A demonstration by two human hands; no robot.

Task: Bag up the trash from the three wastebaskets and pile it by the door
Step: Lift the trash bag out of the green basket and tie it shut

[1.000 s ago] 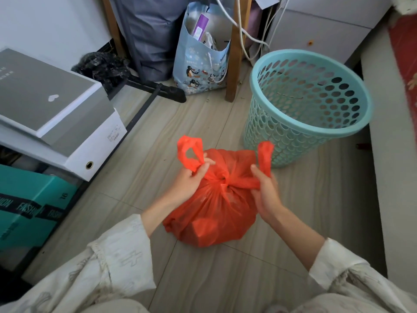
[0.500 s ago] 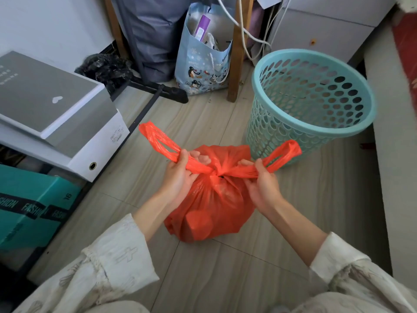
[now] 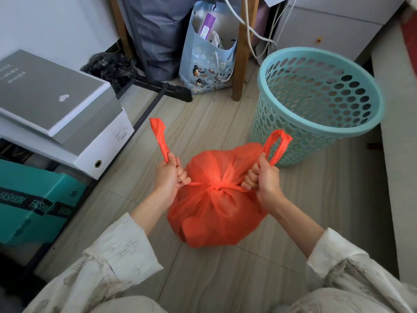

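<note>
Orange trash bag [image 3: 214, 213]: on the floor [image 3: 316, 199], centre of view, full and rounded, mouth gathered into a knot [image 3: 216, 188] at the top. Two handle loops drawn outward from the knot, one to each side.

Left hand [image 3: 168, 177]: fist closed round the left handle loop [image 3: 160, 138]; loop end standing up above the fist.

Right hand [image 3: 265, 179]: fist closed round the right handle loop [image 3: 277, 144]; loop end rising above the fist, overlapping the wastebasket wall in the picture.

Teal wastebasket [image 3: 320, 123]: perforated plastic, upright on the floor, just beyond and to the right of the bag; no liner or contents visible inside.

Sleeves [image 3: 117, 256]: pale, patterned, pushed up the forearms.

Grey-lidded white box [image 3: 56, 109]: left of view, stacked over a teal box [image 3: 33, 204] printed with "FASHION" tape.

Black crumpled bag [image 3: 110, 66]: on the floor by the wall, behind the boxes.

Blue gift bag [image 3: 207, 64]: penguin print, standing open against a wooden leg [image 3: 240, 64], holding a purple packet and other items too small to tell.

White cables [image 3: 250, 35]: hanging beside the wooden leg.

White cabinet [image 3: 327, 30]: behind the wastebasket.

Pale ledge [image 3: 394, 132]: along the right edge.
</note>
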